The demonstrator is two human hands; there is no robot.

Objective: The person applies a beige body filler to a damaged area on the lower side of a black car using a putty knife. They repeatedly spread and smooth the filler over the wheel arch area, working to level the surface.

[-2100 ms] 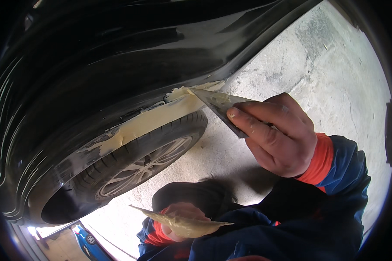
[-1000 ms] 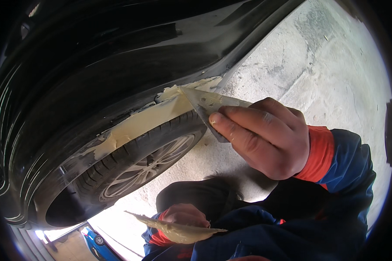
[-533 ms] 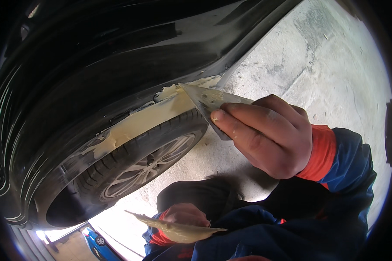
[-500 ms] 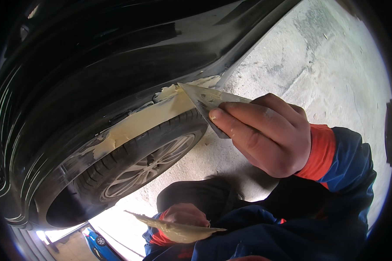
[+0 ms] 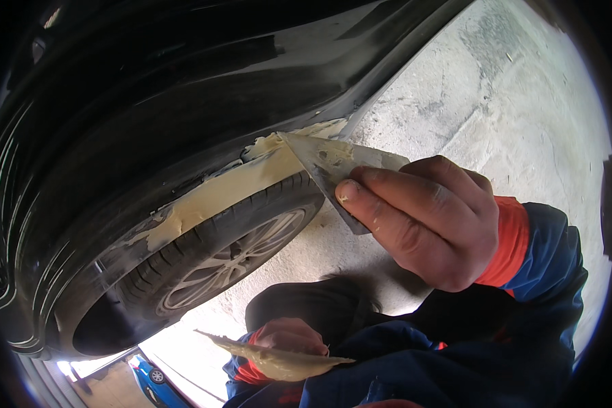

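My right hand [image 5: 438,221] pinches a thin, flat putty spreader [image 5: 330,162], its face smeared with cream filler. The spreader's edge rests against the wheel-arch edge of a black car [image 5: 204,112]. A smooth strip of cream body filler [image 5: 241,187] runs along that arch, rougher and patchy at both ends. Low in the picture, near my lap, my left hand [image 5: 289,333] is closed on a thin plate [image 5: 279,360] coated with the same filler. The plate hides part of the fingers.
Just below the filler strip sits the car's tyre [image 5: 190,248] with its spoked alloy wheel [image 5: 231,257]. Pale, stained concrete floor [image 5: 517,122] stretches to the right. At the lower left a blue car [image 5: 153,381] stands in the background.
My right hand has shifted slightly right and down, and the spreader has tilted so more of its smeared face shows. My left hand and the plate have stayed in place.
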